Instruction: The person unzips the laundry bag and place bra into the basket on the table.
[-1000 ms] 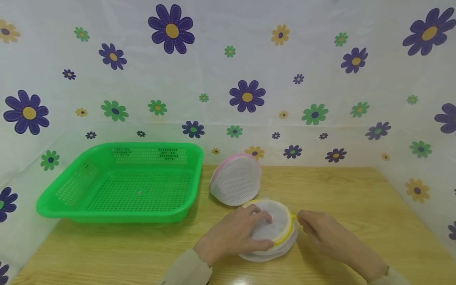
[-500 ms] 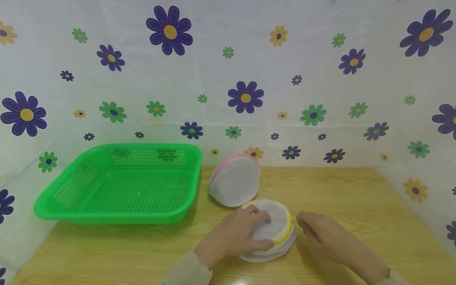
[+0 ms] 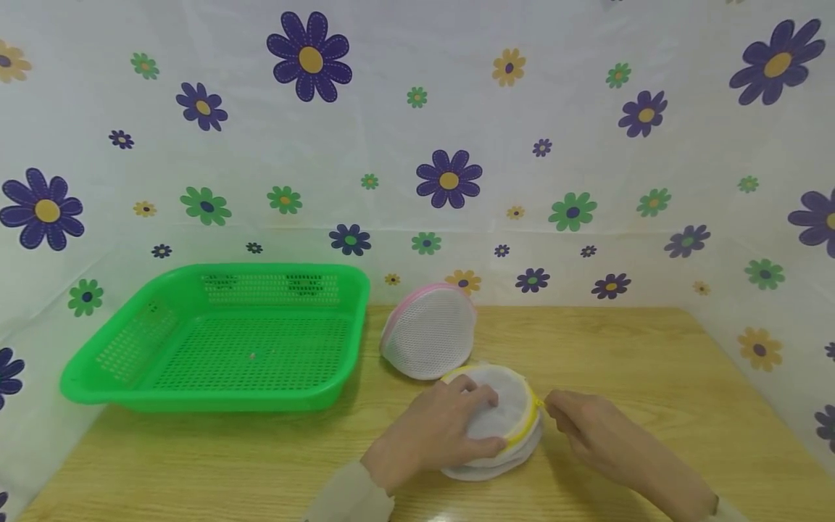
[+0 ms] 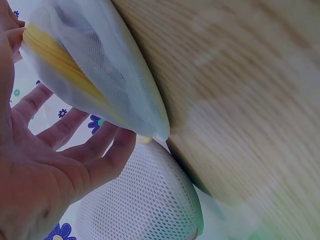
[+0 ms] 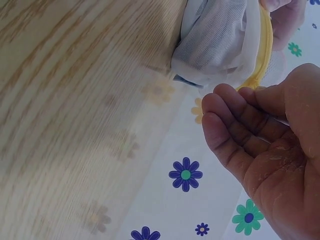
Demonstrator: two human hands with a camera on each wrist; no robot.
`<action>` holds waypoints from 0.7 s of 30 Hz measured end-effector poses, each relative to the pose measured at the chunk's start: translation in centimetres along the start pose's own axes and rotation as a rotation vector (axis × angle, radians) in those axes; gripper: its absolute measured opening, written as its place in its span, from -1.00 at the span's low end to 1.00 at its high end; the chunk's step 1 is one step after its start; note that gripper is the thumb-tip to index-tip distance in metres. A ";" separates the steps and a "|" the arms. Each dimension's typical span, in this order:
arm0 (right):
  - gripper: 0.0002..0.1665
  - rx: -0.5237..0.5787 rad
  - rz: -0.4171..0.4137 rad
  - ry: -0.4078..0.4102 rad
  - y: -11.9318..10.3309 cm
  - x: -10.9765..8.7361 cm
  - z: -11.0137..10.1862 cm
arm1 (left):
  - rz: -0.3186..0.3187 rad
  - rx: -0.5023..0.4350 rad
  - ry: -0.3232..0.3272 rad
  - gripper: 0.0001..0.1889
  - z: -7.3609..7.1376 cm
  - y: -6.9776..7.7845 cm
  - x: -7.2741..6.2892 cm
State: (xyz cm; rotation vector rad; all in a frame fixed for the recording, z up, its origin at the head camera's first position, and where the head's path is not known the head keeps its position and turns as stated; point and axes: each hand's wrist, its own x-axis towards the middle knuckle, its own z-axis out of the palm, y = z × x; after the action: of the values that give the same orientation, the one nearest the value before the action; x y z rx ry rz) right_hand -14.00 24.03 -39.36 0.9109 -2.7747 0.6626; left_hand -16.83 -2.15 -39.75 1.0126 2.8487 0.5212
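Observation:
A round white mesh laundry bag (image 3: 505,409) with a yellow zipper band lies on the table in the head view. My left hand (image 3: 443,428) spans its top, thumb on the near rim and bent fingers over the upper face, gripping it. In the left wrist view the fingers (image 4: 112,155) reach the bag's edge. My right hand (image 3: 593,431) pinches the yellow zipper pull (image 3: 540,403) at the bag's right side; the fingertips mostly cover the pull. In the right wrist view, thumb and index finger meet beside the yellow zipper (image 5: 267,45), other fingers curled.
A second mesh laundry bag (image 3: 430,333) with pink trim stands just behind the yellow one. On the left sits a large green plastic basket (image 3: 228,401) with perforated sides. A flower-printed white sheet (image 3: 391,130) hangs behind and around the wooden table (image 3: 620,348).
The zipper pull and my right hand have shifted very slightly down and to the right. My left hand stays on the bag. The whole head view has drifted a little.

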 end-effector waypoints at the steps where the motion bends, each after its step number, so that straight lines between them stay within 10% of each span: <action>1: -0.70 0.003 0.001 -0.003 0.0 0.0 0.0 | 0.000 0.003 0.002 -0.47 0.0 0.0 0.0; 21: -0.68 -0.020 -0.020 0.022 0.0 -0.1 0.3 | 0.010 0.038 0.052 -0.48 0.3 0.0 -0.1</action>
State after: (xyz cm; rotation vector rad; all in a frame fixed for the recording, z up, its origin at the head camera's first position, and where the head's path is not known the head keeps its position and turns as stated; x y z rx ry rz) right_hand -13.89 23.98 -39.65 0.9203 -2.7444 0.6372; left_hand -16.70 -2.06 -40.05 1.0344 2.9109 0.5034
